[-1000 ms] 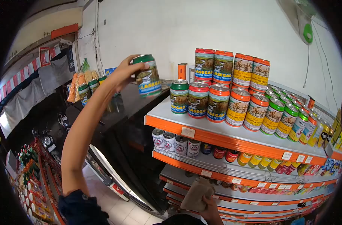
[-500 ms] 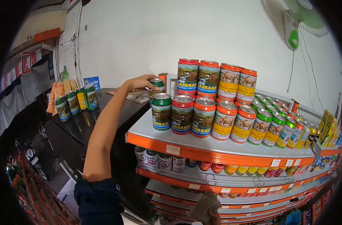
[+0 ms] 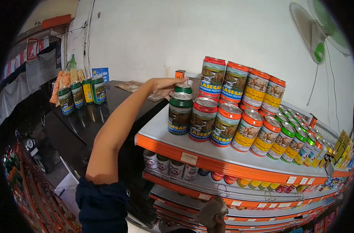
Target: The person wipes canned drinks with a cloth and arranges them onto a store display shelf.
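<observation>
My left hand [image 3: 164, 86] reaches over the left end of the top shelf. Its fingers are stretched out, just behind the lid of a green-topped drink can [image 3: 183, 89], close to or touching it. That can stands behind a front green Lasegar can [image 3: 180, 113], which hides most of its body. Beside it in the front row is a red-topped Lasegar can [image 3: 201, 119]. Low in the view, my right hand [image 3: 219, 224] is closed on a grey-brown cloth [image 3: 210, 212]; its fingers are partly hidden.
More cans [image 3: 244, 87] are stacked two high on the orange-edged shelf [image 3: 223, 163]. Left of it, a dark counter [image 3: 118, 110] carries several cans [image 3: 83, 93] and bread packs [image 3: 68, 76]. A wall fan [image 3: 320, 39] hangs at upper right.
My left hand has loosened from the green-topped can, which now stands directly behind the front green can. The view has shifted, moving the shelf rightward. The right hand keeps the cloth.
</observation>
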A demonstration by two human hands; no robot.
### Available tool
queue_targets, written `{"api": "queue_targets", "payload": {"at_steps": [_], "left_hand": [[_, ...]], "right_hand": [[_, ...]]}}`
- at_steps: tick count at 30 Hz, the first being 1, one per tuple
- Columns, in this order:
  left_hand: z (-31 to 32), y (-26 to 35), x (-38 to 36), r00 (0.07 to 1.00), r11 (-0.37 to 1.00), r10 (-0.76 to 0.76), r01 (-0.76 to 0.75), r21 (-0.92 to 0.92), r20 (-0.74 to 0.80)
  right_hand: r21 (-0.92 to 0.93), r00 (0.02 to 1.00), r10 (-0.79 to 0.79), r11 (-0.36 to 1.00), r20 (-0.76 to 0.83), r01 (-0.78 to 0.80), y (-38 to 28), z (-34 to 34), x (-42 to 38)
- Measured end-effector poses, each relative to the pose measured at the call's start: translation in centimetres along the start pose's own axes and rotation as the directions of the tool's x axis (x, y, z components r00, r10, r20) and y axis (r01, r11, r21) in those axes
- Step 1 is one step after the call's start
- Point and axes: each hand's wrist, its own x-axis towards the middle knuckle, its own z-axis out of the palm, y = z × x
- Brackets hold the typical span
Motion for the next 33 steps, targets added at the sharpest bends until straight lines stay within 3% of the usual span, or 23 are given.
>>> {"api": "queue_targets", "payload": {"at_steps": [2,4,7,13,17,19,22,25,28,33], "left_hand": [[-0.2,0.0,0.1,0.997,0.997,-0.071,0.071,-0.013,-0.015],[-0.3,0.3,0.2,0.985,0.985,-0.17,0.171,0.0,-0.017],[-0.9,0.6,0.8,0.971,0.973,-0.226,0.22,0.072,0.082],[-0.6,0.2,1.6,0.978,0.986,-0.159,0.151,0.072,0.133],[0.0,0.7,0.9,0.973,0.982,-0.17,0.155,0.109,0.154],[0.5,1.0,0.4,0.967,0.984,-0.179,0.174,0.041,0.181],[0.9,1.4,0.4,0.966,0.984,-0.176,0.167,0.066,0.189],[1.3,1.6,0.2,0.966,0.981,-0.186,0.171,0.097,0.18],[1.1,1.5,0.6,0.971,0.976,-0.185,0.164,0.144,0.149],[0.5,1.1,1.6,0.964,0.968,-0.218,0.194,0.16,0.15]], "right_hand": [[0.002,0.995,-0.027,1.0,0.092,0.026,0.0,1.6,0.3],[-0.039,0.982,0.013,0.999,-0.187,-0.021,0.1,2.9,0.3],[-0.065,0.986,0.031,0.997,-0.166,-0.042,1.1,0.5,0.5],[-0.071,0.979,0.088,0.992,-0.184,-0.102,1.3,-0.4,0.5],[-0.162,0.971,0.023,0.985,-0.24,-0.063,1.7,-0.8,0.3],[-0.026,0.949,0.098,0.994,-0.301,-0.111,1.2,-0.7,0.4],[-0.093,0.961,-0.002,0.995,-0.275,-0.025,1.3,-1.7,0.4],[-0.029,0.953,0.042,0.998,-0.3,-0.053,0.2,-0.8,-0.2],[-0.039,0.977,0.008,0.999,-0.214,-0.017,-0.3,-0.5,-0.8],[-0.021,0.97,-0.034,0.999,-0.239,0.03,-0.6,0.3,-1.2]]}}
